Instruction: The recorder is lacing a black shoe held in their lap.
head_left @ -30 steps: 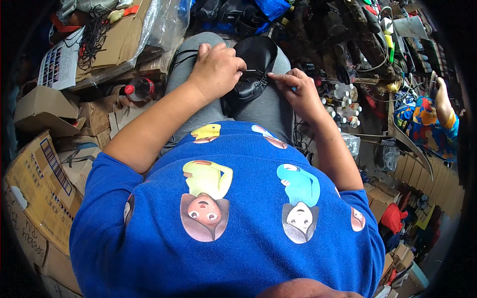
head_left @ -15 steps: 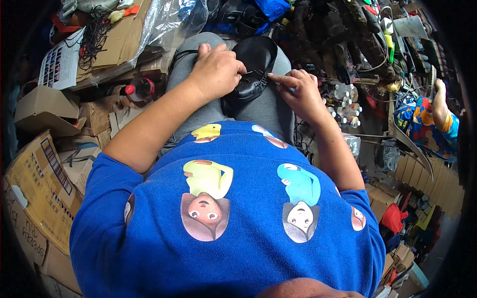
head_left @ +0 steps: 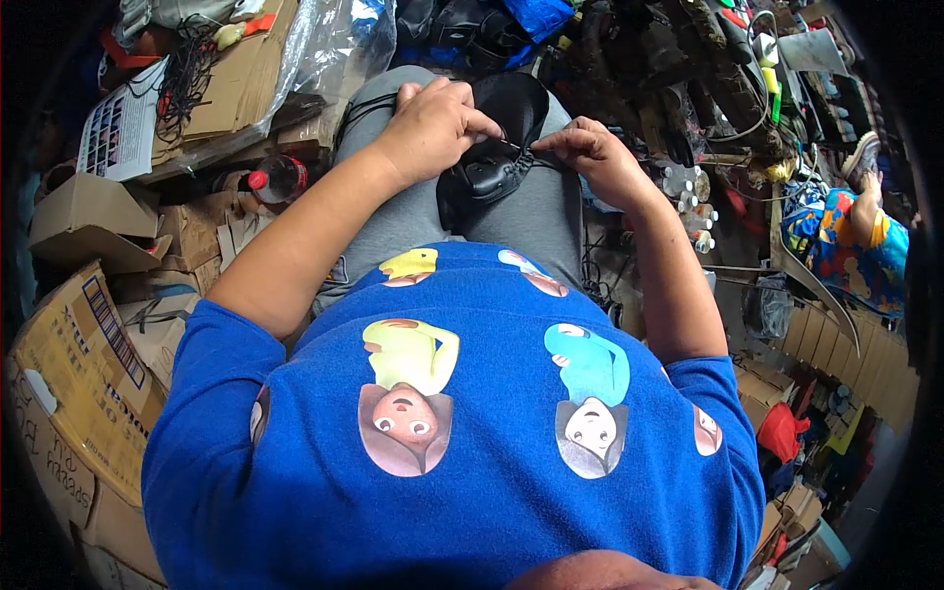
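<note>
A black shoe lies across my thighs, its rounded toe toward me and its dark opening facing up. My left hand is bent over the shoe's left side, its fingers drawn together near the upper's edge. A thin, light sliver, perhaps a needle or thread, shows between the two hands. From the right, my right hand pinches at the shoe's right edge, with thumb and forefinger together. What either hand grips is too small to name. A dark cord runs by my left knee.
To the left are cardboard boxes, a red-capped bottle and a printed sheet. Several small bottles stand right of my knee. Farther right, another person's leg shows beside colourful cloth. A curved blade-like strip lies nearby.
My left hand has shifted slightly right over the shoe. The right hand's fingers have drawn together, closer to the shoe's edge. The other person's foot has come into view.
</note>
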Available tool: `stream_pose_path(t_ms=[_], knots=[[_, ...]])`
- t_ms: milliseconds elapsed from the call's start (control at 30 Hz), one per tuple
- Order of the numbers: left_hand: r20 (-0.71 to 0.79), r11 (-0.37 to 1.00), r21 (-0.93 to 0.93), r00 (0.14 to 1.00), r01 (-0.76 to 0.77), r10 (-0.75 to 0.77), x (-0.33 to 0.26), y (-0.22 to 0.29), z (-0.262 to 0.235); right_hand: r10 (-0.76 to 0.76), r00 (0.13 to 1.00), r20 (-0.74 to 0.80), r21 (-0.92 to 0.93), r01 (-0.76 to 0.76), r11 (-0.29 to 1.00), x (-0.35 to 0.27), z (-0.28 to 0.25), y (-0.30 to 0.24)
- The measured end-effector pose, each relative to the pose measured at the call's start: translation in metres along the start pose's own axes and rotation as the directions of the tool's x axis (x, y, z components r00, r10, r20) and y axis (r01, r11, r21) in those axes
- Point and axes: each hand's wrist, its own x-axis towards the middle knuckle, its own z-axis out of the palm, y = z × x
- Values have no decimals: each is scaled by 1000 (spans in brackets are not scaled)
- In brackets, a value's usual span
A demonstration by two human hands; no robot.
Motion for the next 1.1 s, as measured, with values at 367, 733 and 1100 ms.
stream_pose_path(t_ms=[367, 733, 1100], knots=[[-6, 999, 29, 1000, -19, 19, 1, 1, 1, -28, 999, 16, 86, 27, 996, 3, -1, 9], [190, 998, -48, 981, 43, -33, 21, -1, 1, -32, 998, 57, 194, 20, 981, 7, -1, 16], [50, 999, 34, 998, -42, 40, -3, 0, 3, -26, 999, 31, 120, 22, 993, -4, 5, 12]])
